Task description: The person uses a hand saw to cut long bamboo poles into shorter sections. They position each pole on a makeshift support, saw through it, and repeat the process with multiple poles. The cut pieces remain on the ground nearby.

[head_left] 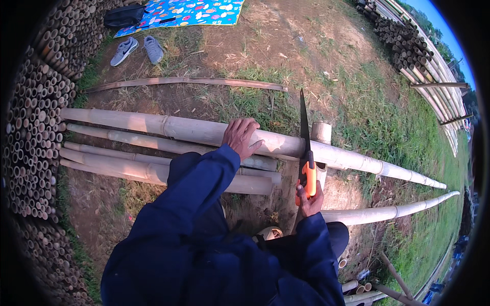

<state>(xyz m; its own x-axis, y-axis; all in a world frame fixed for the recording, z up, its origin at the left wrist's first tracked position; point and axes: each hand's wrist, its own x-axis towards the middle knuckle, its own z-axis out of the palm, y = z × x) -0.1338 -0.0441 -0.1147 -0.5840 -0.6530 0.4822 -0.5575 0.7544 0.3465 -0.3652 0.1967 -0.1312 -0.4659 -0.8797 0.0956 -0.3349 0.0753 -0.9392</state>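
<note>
A long, thick bamboo pole [191, 128] runs across in front of me from the left stack out to the right. My left hand [240, 136] presses on it from above, fingers curled over its far side and thumb pointing right. My right hand [309, 200] is closed round the orange handle of a hand saw [304, 118]. The dark blade points away from me and crosses the pole to the right of my left hand; whether it has cut in cannot be made out. Under the pole, near the blade, is a short bamboo support [321, 131].
Several thinner bamboo poles [138, 136] lie alongside, nearer me. Bamboo stacks stand at left [38, 127] and far right [408, 48]. Beyond lie a split strip [189, 80], grey shoes [124, 51], a black bag [124, 16] and a blue patterned mat [194, 13]. Another pole [367, 216] extends right.
</note>
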